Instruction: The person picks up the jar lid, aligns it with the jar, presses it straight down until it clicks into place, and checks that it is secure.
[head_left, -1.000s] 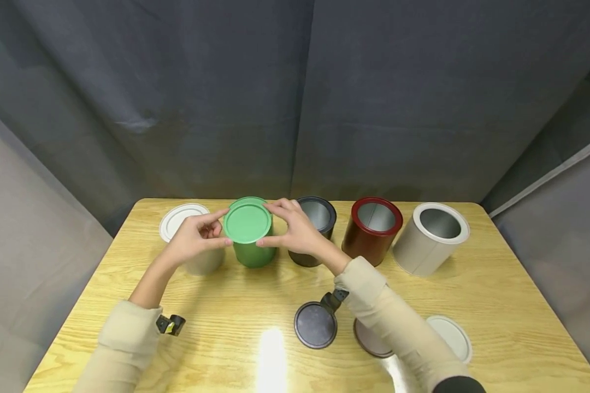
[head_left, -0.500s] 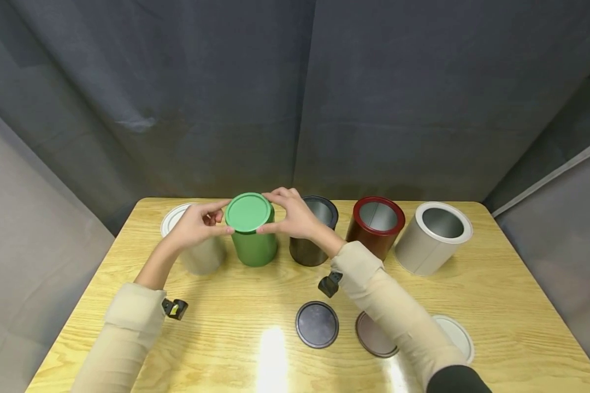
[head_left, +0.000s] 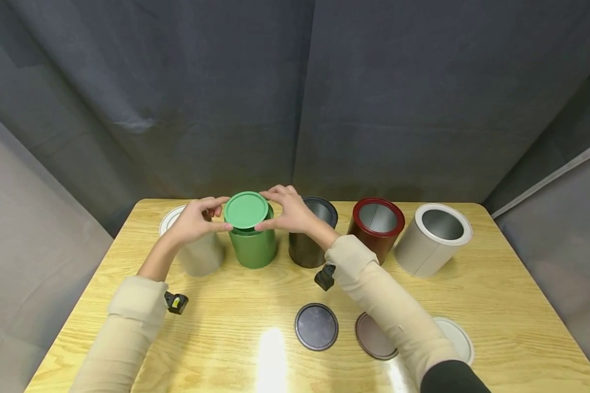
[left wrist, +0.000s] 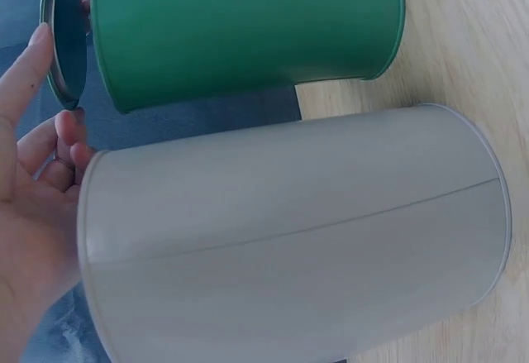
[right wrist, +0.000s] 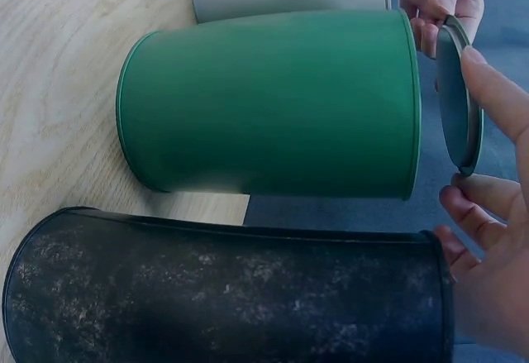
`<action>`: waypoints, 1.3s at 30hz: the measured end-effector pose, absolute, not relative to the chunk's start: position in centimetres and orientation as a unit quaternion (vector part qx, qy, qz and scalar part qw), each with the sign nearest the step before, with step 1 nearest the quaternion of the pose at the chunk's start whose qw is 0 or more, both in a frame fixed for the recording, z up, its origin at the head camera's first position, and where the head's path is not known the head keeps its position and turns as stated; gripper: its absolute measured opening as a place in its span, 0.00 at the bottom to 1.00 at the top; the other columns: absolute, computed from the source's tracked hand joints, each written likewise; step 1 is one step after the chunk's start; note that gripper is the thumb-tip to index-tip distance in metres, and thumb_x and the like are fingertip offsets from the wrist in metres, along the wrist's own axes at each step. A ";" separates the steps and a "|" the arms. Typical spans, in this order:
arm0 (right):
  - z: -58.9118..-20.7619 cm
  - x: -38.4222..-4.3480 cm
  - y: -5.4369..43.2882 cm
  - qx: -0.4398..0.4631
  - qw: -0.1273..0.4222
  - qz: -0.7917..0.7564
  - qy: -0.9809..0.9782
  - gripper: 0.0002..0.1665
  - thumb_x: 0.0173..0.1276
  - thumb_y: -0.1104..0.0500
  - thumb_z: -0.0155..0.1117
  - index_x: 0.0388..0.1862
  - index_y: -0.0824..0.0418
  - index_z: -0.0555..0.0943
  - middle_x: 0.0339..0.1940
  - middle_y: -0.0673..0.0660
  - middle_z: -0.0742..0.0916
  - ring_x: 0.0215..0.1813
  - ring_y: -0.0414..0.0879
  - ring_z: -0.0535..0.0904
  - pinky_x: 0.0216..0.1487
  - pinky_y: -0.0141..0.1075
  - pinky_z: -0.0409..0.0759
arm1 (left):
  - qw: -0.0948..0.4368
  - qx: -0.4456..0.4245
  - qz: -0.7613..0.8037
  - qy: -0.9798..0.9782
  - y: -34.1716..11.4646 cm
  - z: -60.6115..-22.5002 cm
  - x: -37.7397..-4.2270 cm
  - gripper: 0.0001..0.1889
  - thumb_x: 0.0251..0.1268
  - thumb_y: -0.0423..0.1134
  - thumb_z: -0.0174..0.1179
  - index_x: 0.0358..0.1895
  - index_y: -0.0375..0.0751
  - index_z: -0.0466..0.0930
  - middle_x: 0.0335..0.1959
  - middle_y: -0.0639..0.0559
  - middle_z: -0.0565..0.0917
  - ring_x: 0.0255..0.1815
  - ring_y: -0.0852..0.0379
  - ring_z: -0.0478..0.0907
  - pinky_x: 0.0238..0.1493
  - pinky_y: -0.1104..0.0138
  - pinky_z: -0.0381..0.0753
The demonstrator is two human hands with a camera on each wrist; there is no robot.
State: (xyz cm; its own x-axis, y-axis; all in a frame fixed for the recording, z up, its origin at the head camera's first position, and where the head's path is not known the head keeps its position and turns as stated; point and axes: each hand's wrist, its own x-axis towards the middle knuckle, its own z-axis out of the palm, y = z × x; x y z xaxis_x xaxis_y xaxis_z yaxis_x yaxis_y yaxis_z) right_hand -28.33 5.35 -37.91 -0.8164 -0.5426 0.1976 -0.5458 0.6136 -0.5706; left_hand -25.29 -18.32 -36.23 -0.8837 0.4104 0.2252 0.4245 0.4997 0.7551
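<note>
Both hands pinch a green lid (head_left: 246, 209) at its edge, close over the mouth of a green can (head_left: 253, 248). My left hand (head_left: 194, 221) has its thumb and index finger on the lid's left edge; my right hand (head_left: 292, 213) does the same on the right edge. Both wrist views show a narrow gap between the lid (right wrist: 456, 102) and the can's rim, with the lid slightly tilted. The green can (left wrist: 248, 32) stands upright on the table. A pale grey can (left wrist: 289, 231) with a white lid stands under my left hand's side.
Right of the green can stand a black can (head_left: 305, 251), a dark red can (head_left: 371, 243) and a white can (head_left: 423, 251), all open-topped. A black lid (head_left: 317, 326), a brown lid (head_left: 375, 337) and a white lid (head_left: 456, 337) lie on the wooden table (head_left: 226, 327).
Both hands have moved the green lid a little toward the back, over the can's mouth. A dark gap shows at the front rim now. The other cans and lids stay put.
</note>
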 end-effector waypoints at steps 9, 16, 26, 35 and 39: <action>-38.1 -28.8 5.1 0.298 -0.025 0.277 -0.913 0.46 0.48 0.41 0.71 0.64 0.58 0.68 0.55 0.55 0.73 0.56 0.50 0.62 0.52 0.44 0.60 | 0.001 -0.246 -0.420 -0.874 -18.8 -38.1 -26.5 0.29 0.41 0.28 0.71 0.52 0.23 0.73 0.26 0.36 0.70 0.27 0.45 0.63 0.27 0.70 0.61; -38.3 -29.0 4.4 0.303 -0.040 0.240 -0.921 0.46 0.47 0.38 0.70 0.63 0.56 0.70 0.56 0.55 0.73 0.56 0.49 0.62 0.49 0.43 0.58 | -0.010 -0.242 -0.414 -0.877 -19.8 -39.2 -27.3 0.30 0.41 0.33 0.72 0.53 0.27 0.75 0.24 0.41 0.70 0.26 0.49 0.63 0.27 0.69 0.61; -38.0 -29.3 4.1 0.295 -0.064 0.224 -0.927 0.46 0.47 0.37 0.69 0.64 0.54 0.70 0.58 0.54 0.71 0.57 0.49 0.61 0.50 0.43 0.57 | -0.041 -0.234 -0.410 -0.881 -19.8 -38.3 -27.0 0.29 0.42 0.33 0.72 0.53 0.30 0.75 0.24 0.43 0.69 0.25 0.55 0.61 0.27 0.69 0.59; -37.9 -29.3 4.7 0.293 -0.058 0.220 -0.929 0.44 0.50 0.39 0.68 0.64 0.55 0.69 0.58 0.55 0.71 0.57 0.50 0.61 0.50 0.43 0.58 | -0.037 -0.244 -0.389 -0.887 -19.4 -38.1 -27.3 0.31 0.43 0.34 0.71 0.55 0.29 0.73 0.24 0.45 0.70 0.25 0.52 0.62 0.26 0.69 0.59; -38.0 -29.2 5.0 0.296 -0.036 0.234 -0.926 0.42 0.50 0.40 0.69 0.62 0.56 0.71 0.55 0.56 0.73 0.55 0.50 0.62 0.49 0.43 0.58 | -0.028 -0.242 -0.376 -0.894 -19.3 -38.1 -27.4 0.32 0.43 0.35 0.71 0.55 0.28 0.73 0.24 0.46 0.71 0.24 0.55 0.62 0.25 0.69 0.60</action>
State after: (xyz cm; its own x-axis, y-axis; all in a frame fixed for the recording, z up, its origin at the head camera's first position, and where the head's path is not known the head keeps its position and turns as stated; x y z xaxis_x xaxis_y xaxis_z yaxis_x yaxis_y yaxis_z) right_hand -29.22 4.96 -37.98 -0.8226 -0.5641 0.0720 -0.5305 0.7157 -0.4541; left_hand -27.36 -19.26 -38.11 -0.8810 0.4543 0.1320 0.4120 0.5995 0.6862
